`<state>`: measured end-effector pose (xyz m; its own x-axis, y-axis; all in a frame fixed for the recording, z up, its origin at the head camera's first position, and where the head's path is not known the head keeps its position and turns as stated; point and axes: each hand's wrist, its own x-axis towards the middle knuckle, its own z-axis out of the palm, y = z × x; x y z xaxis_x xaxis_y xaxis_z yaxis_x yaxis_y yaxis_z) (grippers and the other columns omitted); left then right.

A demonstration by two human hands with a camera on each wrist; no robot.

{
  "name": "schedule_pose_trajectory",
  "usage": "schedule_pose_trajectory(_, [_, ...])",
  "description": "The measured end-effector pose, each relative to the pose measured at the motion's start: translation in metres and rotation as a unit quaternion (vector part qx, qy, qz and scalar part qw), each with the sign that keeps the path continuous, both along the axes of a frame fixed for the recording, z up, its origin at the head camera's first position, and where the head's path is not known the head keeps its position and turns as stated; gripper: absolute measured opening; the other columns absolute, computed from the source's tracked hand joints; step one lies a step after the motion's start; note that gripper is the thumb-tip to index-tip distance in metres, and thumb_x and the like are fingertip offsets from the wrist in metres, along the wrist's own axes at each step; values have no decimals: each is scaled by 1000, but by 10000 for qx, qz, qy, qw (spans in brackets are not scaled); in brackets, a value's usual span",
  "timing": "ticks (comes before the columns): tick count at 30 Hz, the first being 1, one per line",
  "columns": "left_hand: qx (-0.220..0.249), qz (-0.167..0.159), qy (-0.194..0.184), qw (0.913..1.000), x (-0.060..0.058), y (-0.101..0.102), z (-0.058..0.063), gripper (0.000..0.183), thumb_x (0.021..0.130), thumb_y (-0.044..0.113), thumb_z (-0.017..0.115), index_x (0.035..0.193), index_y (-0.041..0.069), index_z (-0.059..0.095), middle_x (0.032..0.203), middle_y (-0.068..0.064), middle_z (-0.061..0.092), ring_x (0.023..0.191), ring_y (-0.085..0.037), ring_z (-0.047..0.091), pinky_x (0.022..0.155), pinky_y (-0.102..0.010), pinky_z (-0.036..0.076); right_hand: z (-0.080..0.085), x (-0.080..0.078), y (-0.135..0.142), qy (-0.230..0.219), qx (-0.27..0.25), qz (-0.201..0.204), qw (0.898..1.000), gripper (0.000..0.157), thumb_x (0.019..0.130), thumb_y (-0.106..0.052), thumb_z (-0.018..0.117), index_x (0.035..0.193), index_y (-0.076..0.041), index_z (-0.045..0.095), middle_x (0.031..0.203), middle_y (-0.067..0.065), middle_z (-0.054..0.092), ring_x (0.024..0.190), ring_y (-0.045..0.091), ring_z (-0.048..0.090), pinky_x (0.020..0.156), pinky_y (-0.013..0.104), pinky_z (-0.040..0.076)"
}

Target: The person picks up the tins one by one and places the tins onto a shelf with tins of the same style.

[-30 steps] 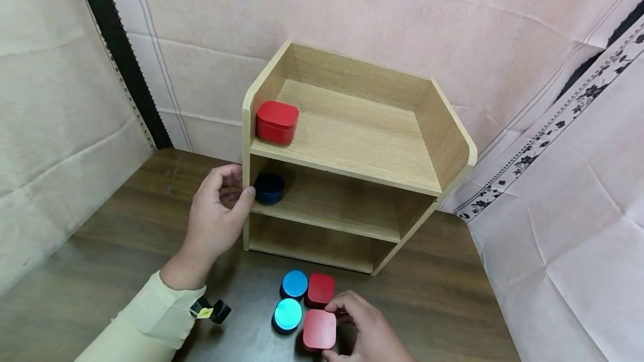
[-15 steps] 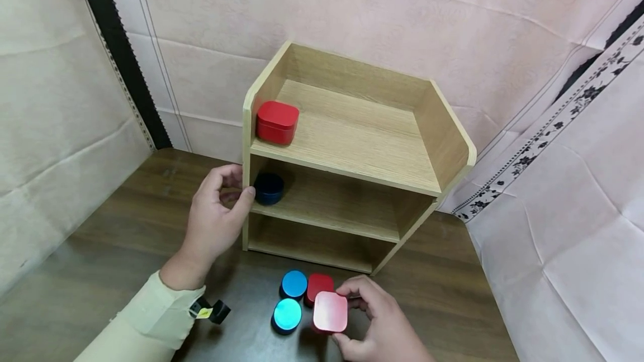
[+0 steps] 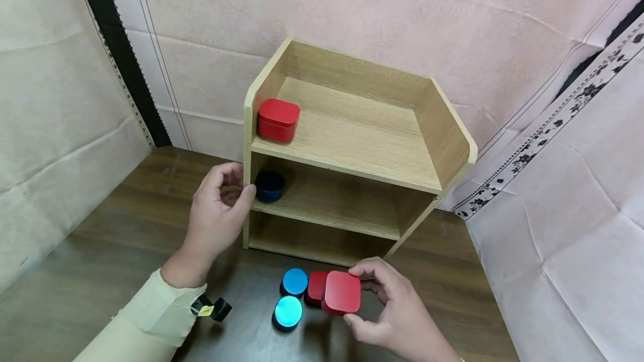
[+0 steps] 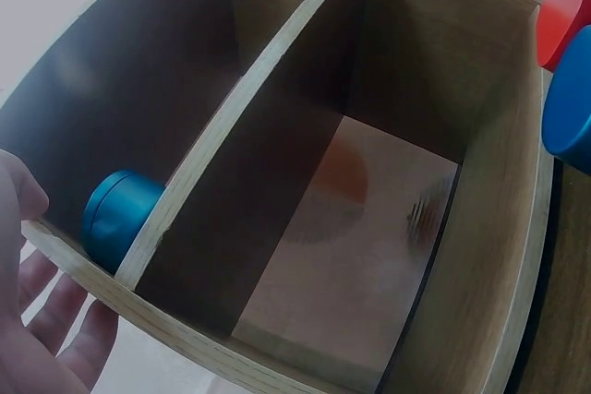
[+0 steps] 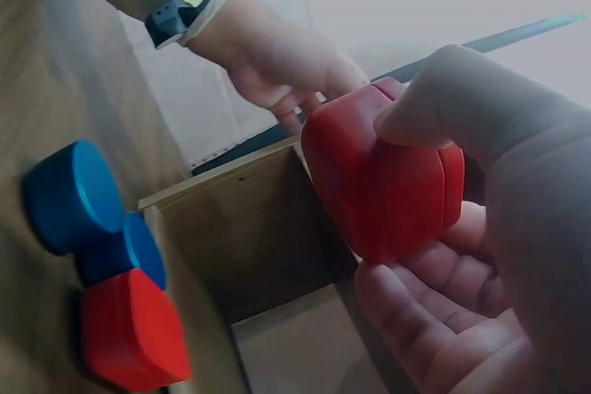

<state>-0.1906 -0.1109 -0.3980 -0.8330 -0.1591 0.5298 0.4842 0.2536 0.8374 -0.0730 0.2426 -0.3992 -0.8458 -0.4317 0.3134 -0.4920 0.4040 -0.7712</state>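
My right hand (image 3: 399,312) pinches a red square box with rounded corners (image 3: 342,293) between thumb and fingers. In the right wrist view, the thumb presses one side of that box (image 5: 379,173) and the fingers support the other. The box is raised in front of a small wooden shelf unit (image 3: 342,169). At the unit's left side panel, my left hand (image 3: 216,211) grips the edge, thumb at the front and fingers along the outside. Close to that thumb, a dark blue round tin (image 3: 270,186) stands on the middle shelf. A second red box (image 3: 278,119) sits at the top shelf's left end.
On the dark table (image 3: 126,250), two blue round tins (image 3: 294,282) and another red square box (image 3: 316,288) stand in a cluster before the unit. The held box partly covers that red one in the head view. Pale cloth (image 3: 352,10) hangs behind and at both sides.
My right hand has lifted the red box off the table and carried it up and to the right, toward the shelf unit. The left hand stays on the side panel.
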Motion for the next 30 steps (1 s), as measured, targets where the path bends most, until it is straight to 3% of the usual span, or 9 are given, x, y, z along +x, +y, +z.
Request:
schedule_pose_trajectory(8, [-49,7,-13,10000,-1,0,-1,37,106,11,74,141,4,63,126,-6,66,113,-16,64,95,-13,55,15,-5,-1,284,-218,198,9992,64,80,1,96,132,-18,65,127,2,72,107,18,77,99,29,65])
schedule_pose_trajectory(21, [-57,-15,-29,10000,0,0,0,37,107,13,74,141,5,63,127,-6,66,114,-16,64,95,-14,55,37,-8,0,231,-225,69,9995,65,80,2,96,134,-19,67,128,1,71,107,19,76,98,29,65])
schedule_pose_trajectory(30, [-64,5,-27,10000,0,0,0,37,106,13,74,140,5,64,126,-6,67,113,-16,64,94,-13,56,52,-15,-1,441,-256,83,9987,68,78,5,95,135,-18,67,124,1,74,105,19,77,96,28,65])
